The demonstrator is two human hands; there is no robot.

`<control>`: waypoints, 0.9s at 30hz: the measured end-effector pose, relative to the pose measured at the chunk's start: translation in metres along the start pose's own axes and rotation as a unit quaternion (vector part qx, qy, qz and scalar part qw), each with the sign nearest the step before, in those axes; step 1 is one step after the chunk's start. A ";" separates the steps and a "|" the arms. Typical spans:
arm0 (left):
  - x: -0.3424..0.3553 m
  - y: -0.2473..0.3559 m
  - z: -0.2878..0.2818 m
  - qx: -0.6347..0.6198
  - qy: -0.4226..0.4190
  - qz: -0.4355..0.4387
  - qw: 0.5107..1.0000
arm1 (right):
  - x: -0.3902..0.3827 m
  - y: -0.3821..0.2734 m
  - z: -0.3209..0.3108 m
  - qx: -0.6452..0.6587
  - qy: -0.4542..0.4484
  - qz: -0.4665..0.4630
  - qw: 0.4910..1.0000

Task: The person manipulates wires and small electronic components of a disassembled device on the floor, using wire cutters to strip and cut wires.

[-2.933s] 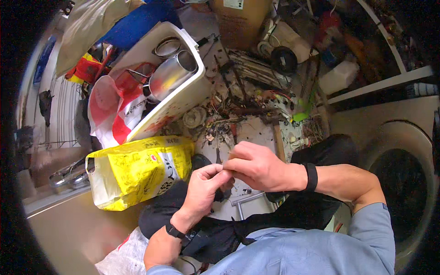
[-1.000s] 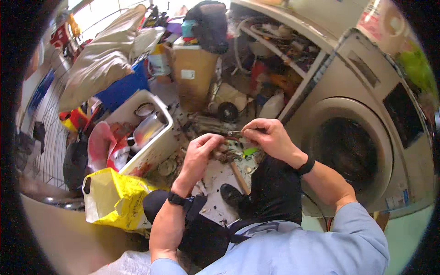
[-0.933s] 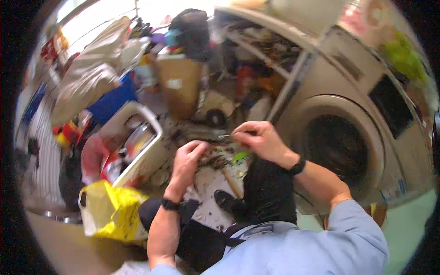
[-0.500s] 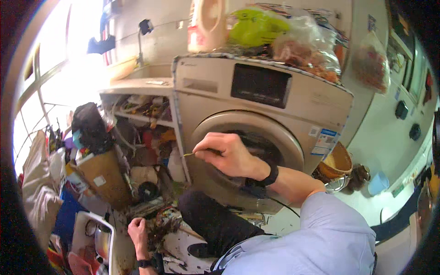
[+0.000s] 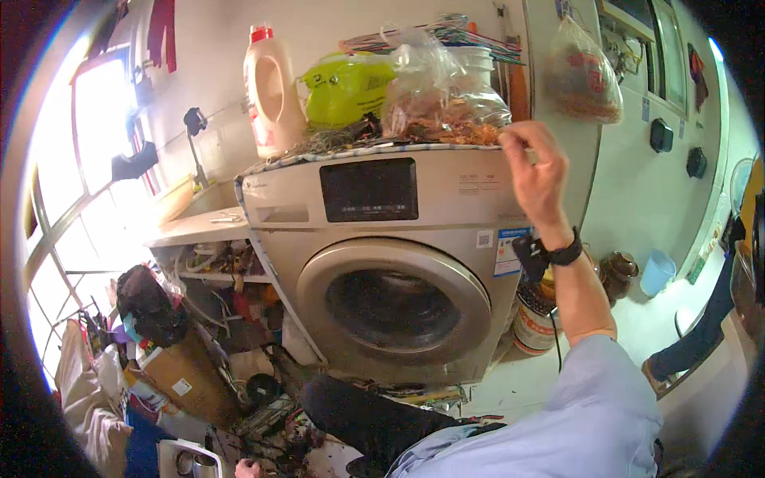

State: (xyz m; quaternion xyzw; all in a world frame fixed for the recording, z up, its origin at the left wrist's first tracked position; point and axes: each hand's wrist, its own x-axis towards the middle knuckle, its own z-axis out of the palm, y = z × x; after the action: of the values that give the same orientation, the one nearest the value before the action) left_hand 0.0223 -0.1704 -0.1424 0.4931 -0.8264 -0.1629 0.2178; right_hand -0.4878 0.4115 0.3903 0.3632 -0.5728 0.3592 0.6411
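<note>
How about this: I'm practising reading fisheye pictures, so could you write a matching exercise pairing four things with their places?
Things
1. Person's right hand
2. Cream plastic bottle with a red cap
3. Person's left hand
4. Light-blue plastic bucket

Places
A. Mostly cut off by the picture's lower edge
B. Right of the beige front-loading washing machine, apart from it
C. Raised by the machine's upper right corner
D. On the machine's top, at its left end

Pairs: 1-C, 2-D, 3-A, 4-B

Right hand [image 5: 539, 174] hovers near the washing machine [image 5: 446, 215] — left hand [image 5: 248, 468] well below.
</note>
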 end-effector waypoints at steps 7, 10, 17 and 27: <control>-0.032 0.056 -0.042 -0.012 -0.112 0.012 0.994 | 0.019 0.084 -0.047 -0.141 0.025 0.115 0.983; -0.044 0.055 -0.060 -0.001 -0.109 0.009 0.994 | 0.015 0.089 -0.040 -0.186 -0.018 0.147 0.971; -0.057 0.086 -0.074 -0.037 -0.128 -0.010 0.991 | 0.008 0.088 -0.035 -0.235 -0.104 0.127 0.958; -0.055 0.094 -0.078 -0.065 -0.167 -0.021 0.984 | 0.029 0.095 -0.035 -0.314 -0.105 0.075 0.941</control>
State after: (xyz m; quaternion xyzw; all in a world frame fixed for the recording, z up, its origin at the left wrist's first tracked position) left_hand 0.0159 -0.0826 -0.0417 0.4610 -0.8283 -0.3007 0.1053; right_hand -0.5523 0.4895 0.4210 0.1347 -0.7459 0.1679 0.6303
